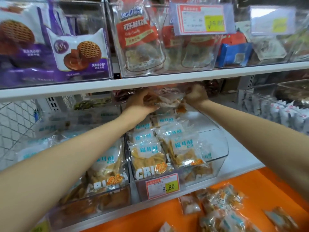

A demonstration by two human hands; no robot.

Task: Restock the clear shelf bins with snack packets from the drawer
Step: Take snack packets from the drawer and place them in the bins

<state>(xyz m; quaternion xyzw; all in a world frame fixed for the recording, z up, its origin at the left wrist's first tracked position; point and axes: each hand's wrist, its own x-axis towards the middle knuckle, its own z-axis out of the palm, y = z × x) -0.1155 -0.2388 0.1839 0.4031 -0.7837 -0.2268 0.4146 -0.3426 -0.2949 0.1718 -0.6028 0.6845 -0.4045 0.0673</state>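
Note:
Both my arms reach deep under the upper shelf. My left hand (143, 102) and my right hand (196, 95) grip the two ends of a clear snack packet (168, 99) held above the back of the clear bin (215, 163). That bin holds several clear packets with blue lettering (181, 148), stacked toward its front. Its price tag (163, 185) reads 8.80. More loose packets (219, 201) lie in the orange drawer (267, 190) below.
A second clear bin (93, 196) of the same packets stands to the left. The white upper shelf (150, 81) carries bins of purple biscuit bags (78, 51) and red candy bags (137, 34). White packets (275, 111) fill a bin at the right.

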